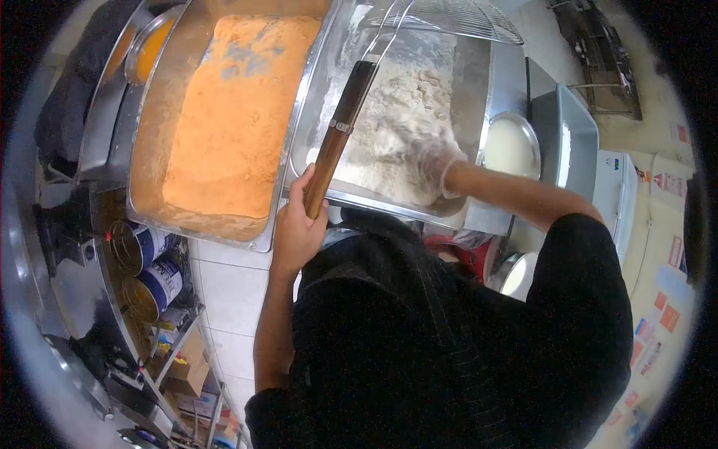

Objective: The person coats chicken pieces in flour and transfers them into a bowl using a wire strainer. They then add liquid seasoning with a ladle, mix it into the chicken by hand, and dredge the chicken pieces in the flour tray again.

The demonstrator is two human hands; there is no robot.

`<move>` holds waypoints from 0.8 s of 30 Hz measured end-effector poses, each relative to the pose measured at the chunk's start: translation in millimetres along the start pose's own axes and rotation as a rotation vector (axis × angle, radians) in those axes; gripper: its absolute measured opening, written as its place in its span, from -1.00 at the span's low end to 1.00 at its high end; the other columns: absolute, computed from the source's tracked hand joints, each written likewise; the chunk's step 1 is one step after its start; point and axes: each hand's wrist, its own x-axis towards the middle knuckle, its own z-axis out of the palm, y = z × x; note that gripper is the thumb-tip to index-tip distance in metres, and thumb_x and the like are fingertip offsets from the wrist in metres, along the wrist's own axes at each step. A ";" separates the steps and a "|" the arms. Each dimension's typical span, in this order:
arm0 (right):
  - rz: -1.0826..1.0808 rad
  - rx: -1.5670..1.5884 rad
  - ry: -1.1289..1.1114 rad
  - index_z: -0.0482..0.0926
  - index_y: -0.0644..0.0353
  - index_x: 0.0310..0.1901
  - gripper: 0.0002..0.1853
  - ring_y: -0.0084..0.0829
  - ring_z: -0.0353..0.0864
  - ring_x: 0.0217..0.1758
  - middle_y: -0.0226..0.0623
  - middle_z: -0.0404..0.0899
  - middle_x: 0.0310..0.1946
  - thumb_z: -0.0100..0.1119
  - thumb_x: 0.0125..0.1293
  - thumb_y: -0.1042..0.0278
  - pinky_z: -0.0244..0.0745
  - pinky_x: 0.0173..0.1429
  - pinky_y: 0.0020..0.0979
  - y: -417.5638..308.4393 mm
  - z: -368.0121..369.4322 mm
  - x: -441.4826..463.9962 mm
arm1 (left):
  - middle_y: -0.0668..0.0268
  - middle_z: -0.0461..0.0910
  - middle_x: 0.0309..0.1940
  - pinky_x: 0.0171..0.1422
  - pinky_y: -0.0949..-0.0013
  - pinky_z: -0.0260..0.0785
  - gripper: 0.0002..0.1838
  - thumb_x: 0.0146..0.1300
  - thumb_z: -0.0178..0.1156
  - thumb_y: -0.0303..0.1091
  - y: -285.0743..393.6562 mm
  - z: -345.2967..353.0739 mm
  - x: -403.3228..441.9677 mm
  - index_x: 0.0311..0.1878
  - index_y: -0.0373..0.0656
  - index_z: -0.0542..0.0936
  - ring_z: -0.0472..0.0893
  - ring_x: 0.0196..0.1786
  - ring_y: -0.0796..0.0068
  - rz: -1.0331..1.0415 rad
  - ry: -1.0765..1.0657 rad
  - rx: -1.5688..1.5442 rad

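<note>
My left hand (299,232) is closed around the lower end of a wooden handle. The handle belongs to a wire skimmer (339,131), whose wire basket reaches over the far end of the right-hand metal pan (467,112). White flour (389,168) with small clumps covers the floor of that pan. My right hand (430,153), in a clear plastic glove, is down in the flour. Motion smears its fingers, so whether it grips anything is hidden.
Left of the flour pan stands a metal pan (153,146) of orange powder (232,135). A bowl of orange liquid (152,49) sits beyond it. On the right are a bowl of pale liquid (512,146) and a grey tub (580,131). Large tins (153,288) stand lower left.
</note>
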 end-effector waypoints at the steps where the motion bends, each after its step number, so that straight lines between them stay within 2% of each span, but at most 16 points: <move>1: 0.082 0.050 0.018 0.26 0.05 0.22 -0.37 -0.07 0.45 0.08 0.00 0.29 0.13 0.11 0.04 0.25 0.42 0.04 -0.10 3.5 6.3 8.4 | -0.05 0.55 -0.29 -0.30 0.31 0.38 -0.44 0.15 0.07 -0.46 1.2 -1.0 1.2 0.25 -0.13 0.21 0.59 -0.43 0.16 0.011 0.000 0.010; 2: 0.163 0.102 0.041 0.24 0.06 0.22 -0.33 -0.06 0.46 0.05 0.03 0.25 0.14 0.17 0.00 0.25 0.44 0.02 -0.16 7.0 12.6 16.8 | -0.05 0.55 -0.29 -0.32 0.31 0.38 -0.44 0.14 0.07 -0.46 2.5 -2.1 2.5 0.25 -0.13 0.21 0.59 -0.45 0.17 0.021 0.000 0.020; 3: 0.243 0.154 0.068 0.22 0.07 0.21 -0.30 -0.05 0.47 0.03 0.07 0.20 0.16 0.22 -0.04 0.26 0.46 0.00 -0.22 10.4 18.9 25.2 | -0.03 0.47 -0.10 -0.08 0.32 0.32 -0.44 0.16 0.07 -0.50 6.5 -3.9 3.0 0.25 -0.20 0.19 0.51 -0.16 0.21 -0.034 -0.043 -0.013; 4: 0.261 0.192 0.123 0.22 0.09 0.19 -0.27 -0.04 0.49 -0.02 0.09 0.19 0.14 0.27 -0.07 0.20 0.47 -0.02 -0.24 32.6 43.7 56.0 | -0.02 0.43 0.00 0.04 0.33 0.28 -0.44 0.16 0.06 -0.52 6.6 -3.7 1.5 0.25 -0.23 0.18 0.48 -0.02 0.23 -0.063 -0.071 -0.028; 5: 0.302 0.247 0.135 0.23 0.12 0.17 -0.24 -0.08 0.50 -0.08 0.07 0.27 0.06 0.31 -0.11 0.14 0.46 -0.04 -0.24 40.3 41.8 74.0 | -0.01 0.39 0.10 0.16 0.34 0.25 -0.45 0.17 0.06 -0.54 6.7 -3.6 0.2 0.25 -0.26 0.18 0.44 0.13 0.25 -0.091 -0.098 -0.043; 7: 0.352 0.310 0.149 0.23 0.14 0.15 -0.20 -0.12 0.52 -0.14 0.05 0.35 -0.02 0.36 -0.15 0.09 0.46 -0.06 -0.25 31.8 36.7 94.6 | 0.00 0.39 0.10 0.18 0.33 0.23 -0.43 0.15 0.07 -0.53 2.4 -1.3 0.0 0.25 -0.26 0.17 0.42 0.14 0.24 -0.112 -0.087 -0.127; 9: 0.370 0.551 0.198 0.25 0.19 0.15 -0.19 -0.20 0.52 -0.13 0.01 0.46 -0.14 0.37 -0.14 0.04 0.44 -0.06 -0.22 27.0 27.1 99.0 | 0.00 0.39 0.10 0.19 0.33 0.22 -0.42 0.14 0.07 -0.53 3.9 -1.9 -1.4 0.26 -0.26 0.17 0.41 0.15 0.23 -0.092 -0.089 -0.162; 11: 0.001 0.728 0.591 0.31 0.23 0.12 -0.26 -0.27 0.52 -0.19 -0.01 0.52 -0.22 0.33 -0.07 0.02 0.45 -0.07 -0.23 35.3 89.1 138.5 | 0.02 0.39 0.09 0.18 0.33 0.22 -0.41 0.13 0.08 -0.51 9.3 -3.2 -3.8 0.26 -0.25 0.17 0.42 0.13 0.23 -0.078 -0.083 -0.104; 14: 0.078 0.935 0.275 0.41 0.19 0.08 -0.43 -0.26 0.48 -0.10 0.04 0.50 -0.15 0.10 0.16 -0.07 0.45 -0.13 -0.26 -1.5 53.2 85.3 | 0.01 0.39 0.09 0.16 0.32 0.23 -0.41 0.12 0.07 -0.51 8.4 -1.9 -6.0 0.26 -0.24 0.17 0.43 0.12 0.23 -0.063 -0.074 -0.059; 15: 0.110 0.936 0.180 0.40 0.17 0.10 -0.42 -0.25 0.47 -0.05 0.05 0.48 -0.09 0.09 0.16 -0.08 0.46 -0.10 -0.25 0.8 50.9 85.2 | 0.01 0.39 0.09 0.16 0.32 0.23 -0.41 0.12 0.07 -0.51 5.3 0.0 -5.1 0.26 -0.23 0.17 0.43 0.11 0.23 -0.057 -0.069 -0.050; 16: 0.141 0.930 0.085 0.38 0.15 0.13 -0.41 -0.23 0.47 0.00 0.06 0.45 -0.03 0.08 0.17 -0.09 0.47 -0.06 -0.23 3.9 49.9 86.1 | -0.02 0.46 -0.02 0.00 0.30 0.30 -0.42 0.13 0.06 -0.48 4.1 1.7 -5.1 0.26 -0.19 0.18 0.51 -0.07 0.18 0.069 -0.012 -0.007; 17: 0.230 1.282 0.229 0.34 0.16 0.15 -0.37 -0.19 0.44 0.05 0.07 0.41 0.03 0.08 0.16 -0.12 0.45 0.01 -0.15 10.0 51.1 83.0 | -0.04 0.53 -0.14 -0.17 0.28 0.37 -0.43 0.15 0.05 -0.44 2.8 1.8 -5.3 0.26 -0.14 0.18 0.60 -0.25 0.13 0.196 0.043 0.037; 18: 0.277 1.458 0.301 0.33 0.16 0.17 -0.35 -0.16 0.43 0.08 0.07 0.39 0.06 0.08 0.16 -0.14 0.44 0.05 -0.11 19.2 51.0 80.4 | -0.06 0.52 -0.12 -0.15 0.28 0.36 -0.42 0.14 0.05 -0.44 1.2 -0.1 -8.1 0.27 -0.15 0.16 0.59 -0.26 0.14 0.067 -0.026 0.005; 19: 0.316 1.633 0.385 0.31 0.16 0.18 -0.32 -0.14 0.42 0.11 0.08 0.37 0.09 0.08 0.15 -0.15 0.42 0.08 -0.07 24.8 44.1 73.0 | -0.06 0.52 -0.12 -0.15 0.28 0.36 -0.42 0.14 0.05 -0.44 2.1 -0.2 -8.3 0.27 -0.15 0.16 0.59 -0.26 0.14 0.074 -0.027 0.008; 21: 0.150 1.742 0.343 0.26 0.17 0.21 -0.28 -0.03 0.30 0.22 0.04 0.29 0.17 0.08 0.14 -0.19 0.24 0.17 0.19 28.1 -11.6 26.1 | -0.06 0.52 -0.12 -0.16 0.28 0.36 -0.41 0.14 0.05 -0.45 1.8 0.1 -8.7 0.27 -0.15 0.16 0.58 -0.29 0.13 0.056 -0.034 0.043; 24: 0.200 1.769 0.329 0.25 0.04 0.24 -0.37 0.02 0.26 0.24 -0.02 0.26 0.21 0.02 0.22 -0.11 0.14 0.23 0.21 84.2 -3.1 49.5 | -0.06 0.52 -0.12 -0.16 0.26 0.36 -0.41 0.14 0.04 -0.45 -1.4 0.3 -9.1 0.27 -0.15 0.15 0.58 -0.28 0.09 0.048 -0.037 0.048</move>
